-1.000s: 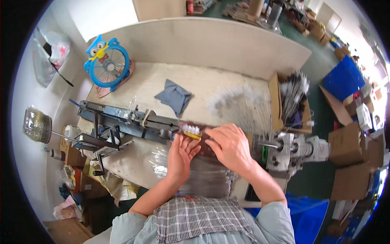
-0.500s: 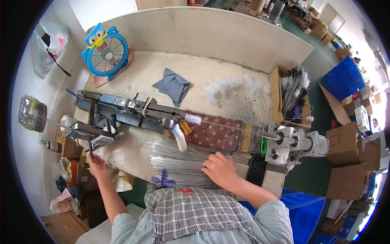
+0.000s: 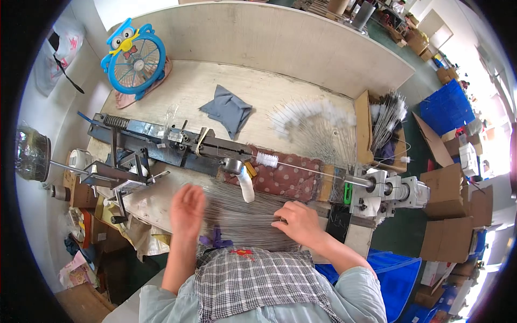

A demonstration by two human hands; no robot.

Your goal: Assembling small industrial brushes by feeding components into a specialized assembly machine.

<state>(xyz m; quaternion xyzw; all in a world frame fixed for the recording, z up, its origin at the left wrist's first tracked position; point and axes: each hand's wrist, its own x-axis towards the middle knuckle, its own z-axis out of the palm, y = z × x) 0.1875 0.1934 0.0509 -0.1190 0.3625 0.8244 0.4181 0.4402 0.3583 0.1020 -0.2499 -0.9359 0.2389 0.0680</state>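
Note:
A thick bundle of thin grey metal wires (image 3: 237,215) lies along the bench's near edge, in front of my body. My right hand (image 3: 299,220) rests at its right part, fingers curled and pressed together on the wires; how many they grip is hidden. Over the bundle's left end is my left hand (image 3: 187,210), raised and smeared by motion. Beyond the wires, a white-bristled brush (image 3: 267,159) on a long wire stem stretches between the clamp of a long dark metal machine (image 3: 215,144) and a shiny spindle (image 3: 358,181) at right. A lever with a white-wrapped handle (image 3: 247,188) points toward me.
A crank frame (image 3: 126,180) stands at left. Finished-looking white brushes (image 3: 307,118) lie fanned behind the spotted brown pad (image 3: 291,180). A cardboard box (image 3: 366,129) holds more brushes. A grey cloth (image 3: 227,110) and a blue fan (image 3: 135,62) sit farther back. Purple tape (image 3: 216,237) is at the near edge.
My left hand has left the crank handle and moved right to the wires. The crank handle hangs lower. My right hand's fingers have curled in more, and the view has shifted slightly.

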